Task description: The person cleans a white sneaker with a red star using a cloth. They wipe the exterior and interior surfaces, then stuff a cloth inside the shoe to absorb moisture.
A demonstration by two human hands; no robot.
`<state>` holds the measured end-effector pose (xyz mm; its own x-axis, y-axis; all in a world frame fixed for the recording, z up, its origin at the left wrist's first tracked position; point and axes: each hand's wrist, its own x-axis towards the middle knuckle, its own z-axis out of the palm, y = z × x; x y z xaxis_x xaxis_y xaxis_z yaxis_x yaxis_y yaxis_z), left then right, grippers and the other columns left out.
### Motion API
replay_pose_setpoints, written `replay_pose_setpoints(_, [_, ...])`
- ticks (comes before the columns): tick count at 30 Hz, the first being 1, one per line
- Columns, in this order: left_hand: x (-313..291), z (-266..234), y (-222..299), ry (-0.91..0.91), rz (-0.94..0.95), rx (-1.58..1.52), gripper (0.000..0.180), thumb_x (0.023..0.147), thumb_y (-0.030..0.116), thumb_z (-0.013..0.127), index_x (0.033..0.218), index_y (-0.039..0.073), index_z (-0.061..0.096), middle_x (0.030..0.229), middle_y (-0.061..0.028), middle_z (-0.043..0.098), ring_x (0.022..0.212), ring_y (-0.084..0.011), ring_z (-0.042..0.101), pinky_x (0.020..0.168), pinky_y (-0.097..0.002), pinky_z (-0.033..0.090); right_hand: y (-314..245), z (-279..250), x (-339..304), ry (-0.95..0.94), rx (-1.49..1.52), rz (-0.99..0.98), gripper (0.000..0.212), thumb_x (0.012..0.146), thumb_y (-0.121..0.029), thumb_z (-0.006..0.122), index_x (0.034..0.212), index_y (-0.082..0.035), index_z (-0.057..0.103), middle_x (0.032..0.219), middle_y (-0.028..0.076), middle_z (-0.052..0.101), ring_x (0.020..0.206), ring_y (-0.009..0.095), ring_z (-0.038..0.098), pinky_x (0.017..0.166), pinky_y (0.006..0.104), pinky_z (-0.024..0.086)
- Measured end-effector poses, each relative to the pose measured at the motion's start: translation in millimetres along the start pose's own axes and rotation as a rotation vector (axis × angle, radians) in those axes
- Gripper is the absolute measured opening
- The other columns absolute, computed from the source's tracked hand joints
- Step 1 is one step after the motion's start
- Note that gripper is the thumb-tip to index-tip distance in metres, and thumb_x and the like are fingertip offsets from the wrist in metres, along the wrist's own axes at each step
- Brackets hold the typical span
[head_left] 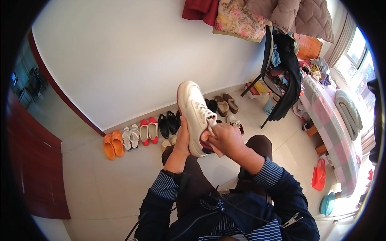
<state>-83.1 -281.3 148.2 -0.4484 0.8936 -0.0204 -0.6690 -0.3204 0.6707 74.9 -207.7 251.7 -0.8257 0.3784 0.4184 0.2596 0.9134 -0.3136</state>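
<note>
A cream-white sneaker (191, 105) with white laces, a red sole edge and a dark patch at the heel is held up over my knees, toe pointing away from me. My left hand (183, 135) grips it along its left side, the thumb laid up against the sole edge. Bent around the collar by the tied laces is my right hand (227, 139), its fingers closed at the shoe's opening. Exactly what those fingertips pinch, lace or collar, is hidden.
Along the wall stand orange clogs (113, 145), white sandals (130, 137), red-and-white flats (148, 131), black shoes (169, 123) and brown slippers (226, 104). A clothes-laden chair (263, 76), a bed (321, 108), a red bag (319, 175) and a teal basin (327, 204) are at right.
</note>
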Motion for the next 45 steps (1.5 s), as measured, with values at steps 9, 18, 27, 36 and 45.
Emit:
replay_pose_setpoints(9, [-4, -3, -1, 0.079, -0.167, -0.065, 0.077, 0.1, 0.07, 0.031, 0.143, 0.008, 0.05, 0.131, -0.0085, 0.062, 0.114, -0.0214, 0.063, 0.094, -0.0369, 0.054, 5, 33, 17, 0.107, -0.06, -0.175, 0.017, 0.082, -0.021, 0.072, 0.081, -0.01, 0.059, 0.074, 0.005, 0.062, 0.071, 0.026, 0.066, 0.058, 0.039, 0.052])
replay_pose_setpoints(18, [6, -13, 14, 0.233, -0.099, 0.286, 0.073, 0.102, 0.065, 0.036, 0.138, 0.005, 0.053, 0.122, -0.0095, 0.066, 0.106, -0.018, 0.064, 0.088, -0.0327, 0.055, 27, 29, 1, -0.102, 0.238, -0.292, 0.007, 0.085, -0.015, 0.069, 0.087, -0.009, 0.066, 0.083, 0.005, 0.065, 0.083, 0.027, 0.065, 0.067, 0.0387, 0.053])
replay_pose_setpoints(27, [11, 0, -1, 0.178, -0.101, 0.437, 0.074, 0.102, 0.064, 0.041, 0.137, 0.001, 0.055, 0.124, -0.01, 0.065, 0.107, -0.0169, 0.063, 0.092, -0.0315, 0.051, 46, 2, 0, -0.421, 0.391, -0.294, 0.009, 0.089, -0.016, 0.065, 0.084, -0.009, 0.064, 0.079, 0.006, 0.066, 0.075, 0.029, 0.067, 0.065, 0.0403, 0.052])
replay_pose_setpoints(36, [18, 27, -18, 0.199, -0.314, -0.034, 0.071, 0.102, 0.064, 0.035, 0.144, 0.008, 0.048, 0.13, -0.0123, 0.062, 0.11, -0.025, 0.064, 0.094, -0.0384, 0.055, 63, -18, 7, -0.077, -0.112, -0.47, 0.024, 0.076, -0.016, 0.067, 0.099, -0.008, 0.065, 0.094, 0.005, 0.063, 0.09, 0.023, 0.062, 0.082, 0.0343, 0.051])
replay_pose_setpoints(45, [20, 37, -27, 0.206, -0.169, 0.349, 0.069, 0.104, 0.059, 0.039, 0.14, 0.002, 0.052, 0.13, -0.0119, 0.063, 0.114, -0.0216, 0.062, 0.096, -0.0344, 0.052, 65, -12, -10, -0.341, -0.429, -0.524, 0.009, 0.072, -0.013, 0.069, 0.079, -0.008, 0.071, 0.077, 0.008, 0.069, 0.082, 0.024, 0.067, 0.067, 0.035, 0.054])
